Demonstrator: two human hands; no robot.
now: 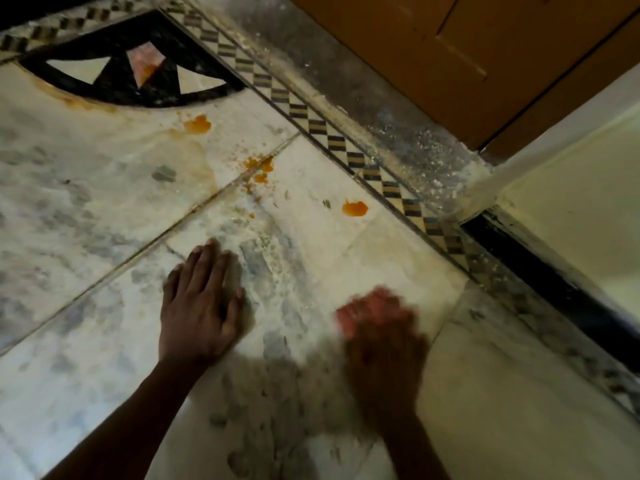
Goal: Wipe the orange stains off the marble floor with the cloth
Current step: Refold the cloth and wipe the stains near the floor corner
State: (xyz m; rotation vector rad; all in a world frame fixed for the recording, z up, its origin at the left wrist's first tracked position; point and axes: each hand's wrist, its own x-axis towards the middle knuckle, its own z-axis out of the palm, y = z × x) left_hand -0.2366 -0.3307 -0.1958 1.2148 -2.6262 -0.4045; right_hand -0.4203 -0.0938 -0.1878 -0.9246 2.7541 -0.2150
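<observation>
Your hands are on the marble floor [104, 209], orange stains ahead of them.

Your left hand [199, 306] lies flat, fingers straight, holding nothing. Beyond it sit the orange stains [197, 125], spread toward the checkered border [311, 119]. Your right hand [384, 355] is blurred over the pink cloth [349, 315]; I cannot tell its grip.

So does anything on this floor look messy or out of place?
Yes. Orange stains dot the pale marble floor, with splatter along a joint and a blob near the black inlay.
</observation>
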